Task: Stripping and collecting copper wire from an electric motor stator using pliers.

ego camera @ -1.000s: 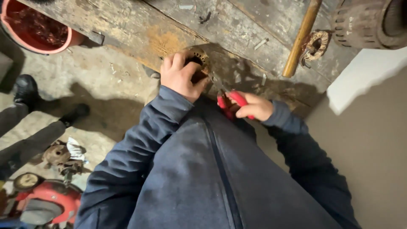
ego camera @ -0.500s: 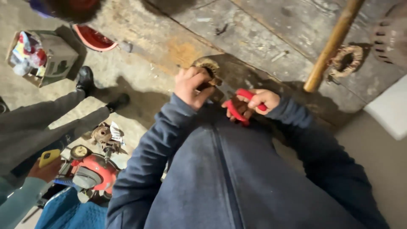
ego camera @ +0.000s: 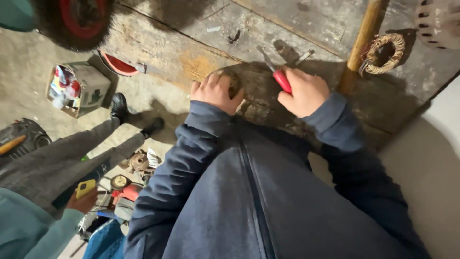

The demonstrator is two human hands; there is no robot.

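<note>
Head view, looking down along my dark blue jacket to a worn wooden workbench (ego camera: 158, 48). My left hand (ego camera: 216, 92) lies palm-down over a round, rusty metal part (ego camera: 232, 80) at the bench's near edge; its fingers are pressed together and curled over the part, which shows only at the far side of the knuckles. My right hand (ego camera: 306, 91) is closed in a fist around the red handles of a pair of pliers (ego camera: 278, 76), the grey jaws pointing away from me over the bench; I cannot tell whether they grip anything. A wooden handle (ego camera: 362, 38) rises just beside the right hand, with a copper wire coil (ego camera: 383, 53) past it. Left of the bench, another person's hand (ego camera: 82, 200) holds a yellow phone (ego camera: 85, 188).
</note>
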